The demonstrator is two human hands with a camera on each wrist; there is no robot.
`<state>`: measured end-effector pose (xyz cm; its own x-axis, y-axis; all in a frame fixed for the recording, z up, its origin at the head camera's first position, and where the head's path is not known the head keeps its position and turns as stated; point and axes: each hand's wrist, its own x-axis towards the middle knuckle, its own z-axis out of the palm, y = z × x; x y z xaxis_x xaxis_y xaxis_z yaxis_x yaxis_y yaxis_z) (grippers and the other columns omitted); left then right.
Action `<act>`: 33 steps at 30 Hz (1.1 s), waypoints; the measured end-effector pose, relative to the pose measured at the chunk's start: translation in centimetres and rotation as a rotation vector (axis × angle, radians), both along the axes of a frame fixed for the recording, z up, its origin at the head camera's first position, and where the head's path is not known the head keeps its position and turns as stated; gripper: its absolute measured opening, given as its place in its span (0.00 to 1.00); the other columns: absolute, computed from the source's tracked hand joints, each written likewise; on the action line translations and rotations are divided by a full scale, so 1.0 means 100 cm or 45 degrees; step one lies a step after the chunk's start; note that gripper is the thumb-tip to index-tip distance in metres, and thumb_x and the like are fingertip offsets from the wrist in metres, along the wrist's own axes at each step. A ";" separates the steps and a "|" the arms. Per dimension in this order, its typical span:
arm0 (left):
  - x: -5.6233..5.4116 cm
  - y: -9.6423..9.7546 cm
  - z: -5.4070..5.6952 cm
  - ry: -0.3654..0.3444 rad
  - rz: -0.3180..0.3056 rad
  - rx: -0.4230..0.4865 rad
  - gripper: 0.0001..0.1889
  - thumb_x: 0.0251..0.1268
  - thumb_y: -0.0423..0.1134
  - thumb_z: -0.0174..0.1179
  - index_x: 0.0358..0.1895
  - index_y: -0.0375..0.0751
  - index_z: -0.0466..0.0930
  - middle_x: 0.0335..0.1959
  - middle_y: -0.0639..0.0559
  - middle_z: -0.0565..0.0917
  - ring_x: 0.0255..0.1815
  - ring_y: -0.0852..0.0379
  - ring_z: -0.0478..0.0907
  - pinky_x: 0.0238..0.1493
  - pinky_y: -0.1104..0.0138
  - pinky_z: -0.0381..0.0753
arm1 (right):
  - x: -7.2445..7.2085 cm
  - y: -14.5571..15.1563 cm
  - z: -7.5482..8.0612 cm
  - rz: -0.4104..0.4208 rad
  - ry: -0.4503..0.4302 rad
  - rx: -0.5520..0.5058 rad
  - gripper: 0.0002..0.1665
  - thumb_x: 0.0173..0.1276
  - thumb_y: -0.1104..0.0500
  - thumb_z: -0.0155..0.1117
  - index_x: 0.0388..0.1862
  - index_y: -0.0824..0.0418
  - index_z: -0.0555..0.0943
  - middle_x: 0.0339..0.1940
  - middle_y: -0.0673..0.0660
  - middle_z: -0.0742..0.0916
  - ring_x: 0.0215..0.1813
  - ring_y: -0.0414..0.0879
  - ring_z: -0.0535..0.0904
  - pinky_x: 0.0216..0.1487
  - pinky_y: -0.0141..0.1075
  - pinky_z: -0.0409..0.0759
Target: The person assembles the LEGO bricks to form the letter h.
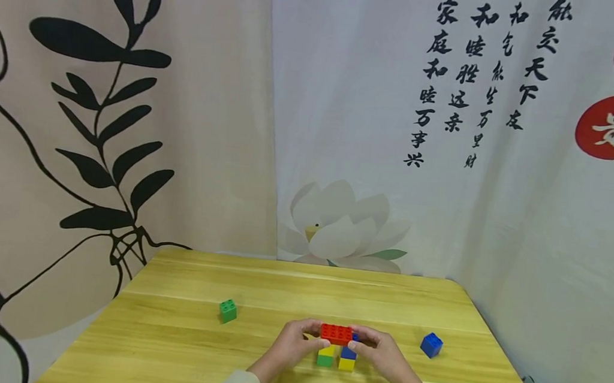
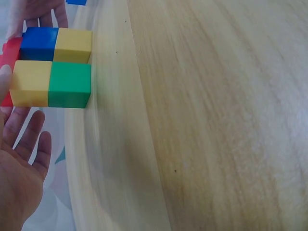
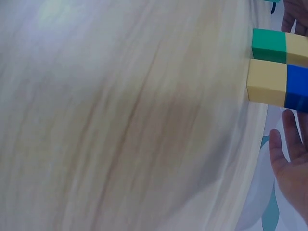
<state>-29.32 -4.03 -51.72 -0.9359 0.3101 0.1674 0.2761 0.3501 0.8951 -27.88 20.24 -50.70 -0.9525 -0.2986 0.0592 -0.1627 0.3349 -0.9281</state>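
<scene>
A red toy brick [image 1: 336, 334], with studs on top, spans two short stacks of blocks. My left hand [image 1: 295, 342] holds its left end, thumb at the near side and fingers behind. At the other end my right hand [image 1: 383, 354] grips the red brick between thumb and fingers. Under it on the left, a yellow block [image 1: 326, 350] sits on a green block [image 1: 324, 361]. On the right, a blue block [image 1: 348, 353] tops a yellow block [image 1: 346, 365]. In the left wrist view the red brick [image 2: 10, 53] lies right against the upper blocks.
A loose green block [image 1: 228, 311] stands on the wooden table [image 1: 288, 292] toward the back left. To the right of my right hand lies a loose blue block [image 1: 431, 345]. A printed cloth [image 1: 226, 119] hangs behind the table's far edge.
</scene>
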 end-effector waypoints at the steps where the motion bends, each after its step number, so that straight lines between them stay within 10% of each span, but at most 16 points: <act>1: 0.000 0.000 0.000 -0.002 0.000 0.002 0.14 0.61 0.47 0.70 0.48 0.48 0.86 0.39 0.63 0.86 0.45 0.59 0.78 0.43 0.63 0.78 | 0.000 0.001 0.000 -0.005 0.003 0.003 0.31 0.71 0.51 0.66 0.65 0.69 0.76 0.54 0.64 0.84 0.51 0.51 0.82 0.49 0.46 0.82; 33: -0.002 -0.001 -0.003 -0.020 -0.016 0.002 0.14 0.61 0.46 0.70 0.48 0.48 0.86 0.39 0.62 0.86 0.44 0.59 0.78 0.43 0.63 0.79 | -0.006 0.038 0.010 -0.415 0.040 0.100 0.31 0.68 0.44 0.67 0.63 0.61 0.79 0.58 0.60 0.84 0.58 0.53 0.80 0.56 0.45 0.79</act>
